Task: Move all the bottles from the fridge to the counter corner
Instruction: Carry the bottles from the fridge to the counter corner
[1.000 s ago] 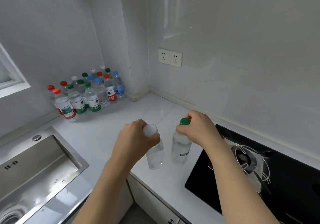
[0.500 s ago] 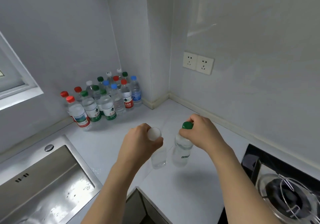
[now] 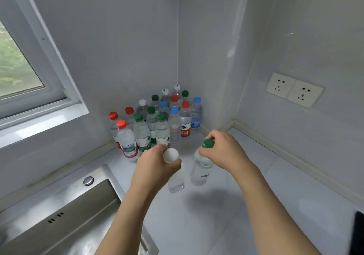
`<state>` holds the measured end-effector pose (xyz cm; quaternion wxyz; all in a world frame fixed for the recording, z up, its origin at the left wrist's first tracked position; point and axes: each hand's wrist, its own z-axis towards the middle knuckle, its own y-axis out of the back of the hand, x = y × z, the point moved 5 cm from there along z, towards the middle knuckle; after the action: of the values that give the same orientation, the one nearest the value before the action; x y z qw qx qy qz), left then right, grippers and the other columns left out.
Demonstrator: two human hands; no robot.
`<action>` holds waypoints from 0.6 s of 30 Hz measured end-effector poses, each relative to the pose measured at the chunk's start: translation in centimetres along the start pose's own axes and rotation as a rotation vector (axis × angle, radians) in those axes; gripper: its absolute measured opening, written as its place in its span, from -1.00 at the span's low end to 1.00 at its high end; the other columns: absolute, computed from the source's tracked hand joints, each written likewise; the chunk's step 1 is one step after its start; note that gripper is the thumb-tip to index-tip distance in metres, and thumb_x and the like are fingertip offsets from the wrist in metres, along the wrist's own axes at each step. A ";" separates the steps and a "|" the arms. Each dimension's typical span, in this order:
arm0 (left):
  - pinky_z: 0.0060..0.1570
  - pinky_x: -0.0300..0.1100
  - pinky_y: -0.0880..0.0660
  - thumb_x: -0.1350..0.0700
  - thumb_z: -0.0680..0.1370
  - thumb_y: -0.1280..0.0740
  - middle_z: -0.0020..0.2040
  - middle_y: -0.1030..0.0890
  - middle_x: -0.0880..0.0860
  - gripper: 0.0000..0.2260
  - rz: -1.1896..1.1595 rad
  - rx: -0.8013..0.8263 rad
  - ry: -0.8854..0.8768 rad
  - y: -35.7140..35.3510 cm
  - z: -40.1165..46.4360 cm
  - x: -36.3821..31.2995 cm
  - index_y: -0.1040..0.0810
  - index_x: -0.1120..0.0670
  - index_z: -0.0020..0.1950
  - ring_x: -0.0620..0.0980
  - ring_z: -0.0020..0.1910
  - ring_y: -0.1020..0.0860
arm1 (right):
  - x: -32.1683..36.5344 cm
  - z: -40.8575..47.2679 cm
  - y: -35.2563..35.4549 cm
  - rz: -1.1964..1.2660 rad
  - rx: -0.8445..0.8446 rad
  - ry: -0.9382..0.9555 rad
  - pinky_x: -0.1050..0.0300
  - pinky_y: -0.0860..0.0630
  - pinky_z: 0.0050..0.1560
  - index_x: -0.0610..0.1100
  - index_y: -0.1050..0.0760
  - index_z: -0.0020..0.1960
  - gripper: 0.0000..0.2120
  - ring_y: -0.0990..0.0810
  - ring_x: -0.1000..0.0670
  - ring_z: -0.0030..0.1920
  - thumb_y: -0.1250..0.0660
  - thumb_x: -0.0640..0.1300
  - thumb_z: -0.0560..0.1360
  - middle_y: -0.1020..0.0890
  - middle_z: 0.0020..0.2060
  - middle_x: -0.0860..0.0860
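Now the carrying step is nearly over: each hand holds one bottle by the neck, just short of the cluster of bottles point(image 3: 157, 120) already standing in the counter corner. The left hand point(image 3: 155, 166) has its fingers point(image 3: 173, 167) curled tight round the top of a white-capped bottle point(image 3: 175, 181), whose clear body hangs below the fist, its base close over the counter point(image 3: 266, 205) or just touching it; I cannot tell which. The right hand point(image 3: 224, 152) pinches a green-capped bottle point(image 3: 201, 168) at the shoulder, fingers closed under the cap, and this bottle leans a little, cap toward the wall. The two carried bottles are just beside one another, apart from the cluster but near its front row.

The cluster fills the angle where the two walls meet, with red, green, blue and white caps packed close, several touching. A steel sink point(image 3: 59, 221) lies to the left, well clear of the hands, and a double wall socket point(image 3: 294, 90) sits on the right-hand wall.

Judging by this, what remains of this trip is the setting-down. The next move calls for bringing both bottles forward to the open patch of counter in front of the cluster, righting the tilted one, lowering each until its base sits flat, and only then loosening the fingers. The risk I see is nudging the front bottles, which stand close enough to topple one another. Whether more bottles wait in the fridge cannot be told from this view
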<state>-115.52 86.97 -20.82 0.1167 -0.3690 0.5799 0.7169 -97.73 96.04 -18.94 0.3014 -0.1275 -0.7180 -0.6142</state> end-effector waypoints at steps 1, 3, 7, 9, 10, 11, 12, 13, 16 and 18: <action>-0.34 -0.17 -0.48 -0.07 0.36 -0.39 -0.29 -0.59 -0.07 -0.82 -0.001 -0.012 0.010 0.6 0.6 0.9 -0.53 0.00 -0.18 -0.09 -0.28 -0.54 | 1.1 0.9 -0.8 -0.012 0.011 0.017 0.11 -0.45 -0.25 -0.05 -0.44 -0.11 -0.82 -0.51 0.00 -0.18 -0.37 -0.04 0.35 -0.52 -0.19 0.05; -0.34 -0.18 -0.47 -0.05 0.37 -0.41 -0.29 -0.59 -0.07 -0.84 -0.014 -0.036 0.048 2.0 2.0 3.1 -0.52 0.00 -0.19 -0.07 -0.26 -0.54 | 3.4 3.0 -2.9 -0.040 0.042 0.059 0.09 -0.47 -0.23 -0.04 -0.43 -0.10 -0.82 -0.51 -0.02 -0.17 -0.36 -0.03 0.36 -0.52 -0.18 0.05; -0.29 -0.16 -0.49 -0.07 0.38 -0.40 -0.26 -0.58 -0.09 -0.83 0.023 -0.065 0.082 4.1 4.9 6.6 -0.52 -0.02 -0.16 -0.05 -0.21 -0.55 | 7.2 6.8 -6.7 -0.073 0.098 0.122 0.06 -0.50 -0.22 -0.03 -0.44 -0.07 -0.83 -0.52 0.00 -0.15 -0.33 -0.02 0.37 -0.54 -0.17 0.06; -0.30 -0.16 -0.46 -0.07 0.39 -0.39 -0.25 -0.58 -0.08 -0.83 0.061 -0.051 0.064 4.6 6.1 7.5 -0.51 -0.02 -0.14 -0.03 -0.21 -0.55 | 8.5 8.1 -7.8 -0.097 0.118 0.148 0.07 -0.49 -0.20 -0.03 -0.45 -0.04 -0.82 -0.52 -0.02 -0.12 -0.32 -0.02 0.39 -0.56 -0.14 0.06; -0.30 -0.17 -0.45 -0.08 0.39 -0.38 -0.25 -0.58 -0.08 -0.83 0.072 -0.043 0.065 4.8 6.9 8.3 -0.51 -0.03 -0.13 -0.02 -0.20 -0.54 | 9.2 9.1 -8.7 -0.107 0.125 0.159 0.08 -0.49 -0.18 -0.03 -0.45 -0.03 -0.82 -0.52 -0.03 -0.10 -0.32 -0.02 0.39 -0.56 -0.12 0.06; -0.28 -0.16 -0.45 -0.08 0.39 -0.38 -0.23 -0.58 -0.08 -0.83 0.071 -0.040 0.067 4.9 7.5 8.8 -0.51 -0.04 -0.11 -0.01 -0.19 -0.54 | 9.7 9.8 -9.3 -0.116 0.125 0.170 0.07 -0.50 -0.16 -0.03 -0.46 -0.03 -0.82 -0.52 -0.03 -0.09 -0.32 -0.02 0.40 -0.56 -0.12 0.06; -0.26 -0.15 -0.46 -0.08 0.39 -0.39 -0.22 -0.58 -0.08 -0.82 0.065 -0.037 0.073 5.0 8.1 9.5 -0.51 -0.04 -0.09 -0.01 -0.17 -0.54 | 10.3 10.7 -9.9 -0.120 0.127 0.181 0.05 -0.51 -0.14 -0.03 -0.46 -0.03 -0.83 -0.53 -0.04 -0.08 -0.31 -0.03 0.40 -0.57 -0.12 0.05; -0.24 -0.14 -0.48 -0.08 0.39 -0.39 -0.21 -0.59 -0.08 -0.81 0.061 -0.033 0.079 4.9 8.6 10.1 -0.52 -0.04 -0.08 -0.01 -0.16 -0.54 | 10.6 11.4 -10.6 -0.127 0.131 0.188 0.03 -0.53 -0.13 -0.03 -0.46 -0.03 -0.83 -0.53 -0.04 -0.08 -0.31 -0.03 0.40 -0.57 -0.12 0.05; -0.22 -0.13 -0.50 -0.09 0.39 -0.39 -0.21 -0.58 -0.08 -0.81 0.046 -0.012 0.097 4.5 9.9 11.8 -0.51 -0.04 -0.09 -0.02 -0.16 -0.54 | 11.5 13.3 -12.1 -0.147 0.150 0.206 0.01 -0.54 -0.08 -0.02 -0.47 -0.01 -0.82 -0.53 -0.03 -0.07 -0.32 -0.05 0.40 -0.58 -0.12 0.05; -0.25 -0.14 -0.49 -0.09 0.39 -0.38 -0.23 -0.58 -0.10 -0.82 0.036 0.001 0.109 4.0 10.8 12.9 -0.51 -0.04 -0.10 -0.03 -0.18 -0.54 | 11.8 14.3 -13.1 -0.153 0.160 0.207 -0.01 -0.54 -0.07 -0.02 -0.48 0.00 -0.81 -0.53 -0.03 -0.07 -0.33 -0.06 0.39 -0.58 -0.12 0.04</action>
<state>-131.15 92.31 -25.85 0.0722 -0.3968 0.5923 0.6975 -118.19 104.80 -23.47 0.3353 0.0163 -0.7373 -0.5863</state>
